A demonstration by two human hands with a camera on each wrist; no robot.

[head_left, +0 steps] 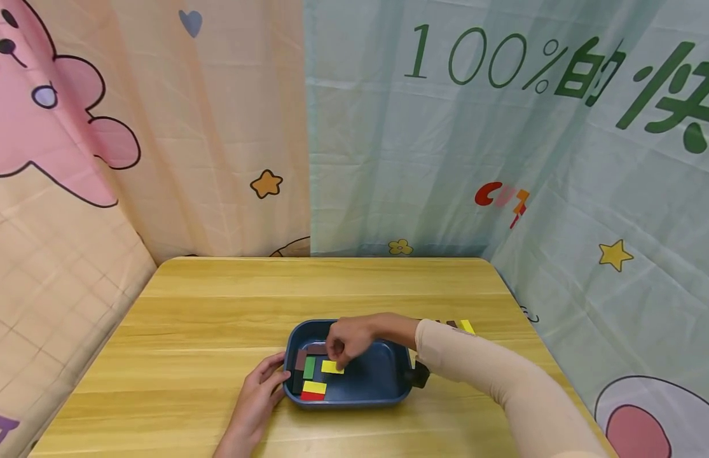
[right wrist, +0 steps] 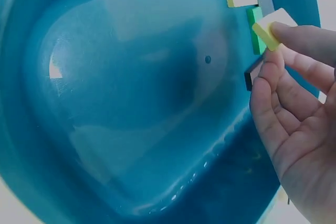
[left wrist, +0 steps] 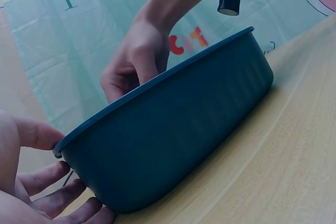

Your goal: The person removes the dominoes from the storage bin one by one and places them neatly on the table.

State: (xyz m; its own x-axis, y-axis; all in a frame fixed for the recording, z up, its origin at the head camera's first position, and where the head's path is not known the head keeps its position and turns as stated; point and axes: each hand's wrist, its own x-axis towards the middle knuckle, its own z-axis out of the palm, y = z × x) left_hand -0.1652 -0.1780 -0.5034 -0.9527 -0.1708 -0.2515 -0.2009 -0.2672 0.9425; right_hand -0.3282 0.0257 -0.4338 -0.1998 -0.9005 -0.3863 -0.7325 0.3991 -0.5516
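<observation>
My left hand (head_left: 259,388) rests against the left end of a blue basin (head_left: 365,403). Its thumb touches the rim and the other fingertips lie on the outer wall (left wrist: 152,145). Inside the basin, my right hand (head_left: 352,340) pinches a flat yellow block (right wrist: 268,32) between thumb and fingers, tilted in the right wrist view. Below it, toward the basin's left side, lie a green block (head_left: 309,367), a brown block (head_left: 301,359), a black block (head_left: 297,382), another yellow block (head_left: 314,387) and a red block (head_left: 312,395). The right hand partly hides a second brown block (head_left: 316,349).
Beyond the right forearm, a yellow block (head_left: 467,326) and some dark blocks (head_left: 451,324) lie on the wooden table (head_left: 228,305), partly hidden by the sleeve. A black device (head_left: 418,375) is on the right wrist. Printed curtains (head_left: 354,127) hang behind the table.
</observation>
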